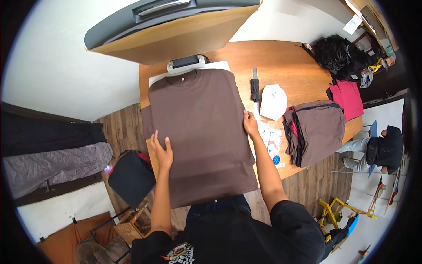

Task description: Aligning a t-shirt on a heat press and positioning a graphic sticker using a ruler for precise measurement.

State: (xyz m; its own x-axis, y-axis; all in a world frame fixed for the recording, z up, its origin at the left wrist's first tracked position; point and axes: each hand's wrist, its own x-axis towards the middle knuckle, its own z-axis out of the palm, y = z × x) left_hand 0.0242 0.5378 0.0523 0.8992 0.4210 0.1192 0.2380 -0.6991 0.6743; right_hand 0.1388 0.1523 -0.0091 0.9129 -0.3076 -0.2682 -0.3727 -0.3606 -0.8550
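A brown T-shirt (201, 132) lies spread out before me, its collar away from me and its lower part hanging over toward my waist. A white board (222, 65) shows beneath it by the collar. My left hand (161, 151) rests at the shirt's left edge, thumb and fingers apart. My right hand (250, 123) touches the right edge, thumb on top; whether cloth is pinched there is hard to tell. Above the far end of the shirt stands a grey heat press (108, 29) with a tan sheet (165, 36) over its underside.
On the wooden table (273, 59) to the right lie a ruler (255, 73), a white stack (273, 102), printed transfers (272, 138), folded dark shirts (318, 132) and red cloth (347, 99). Dark cloth (132, 178) sits at lower left. Another person (384, 148) sits at far right.
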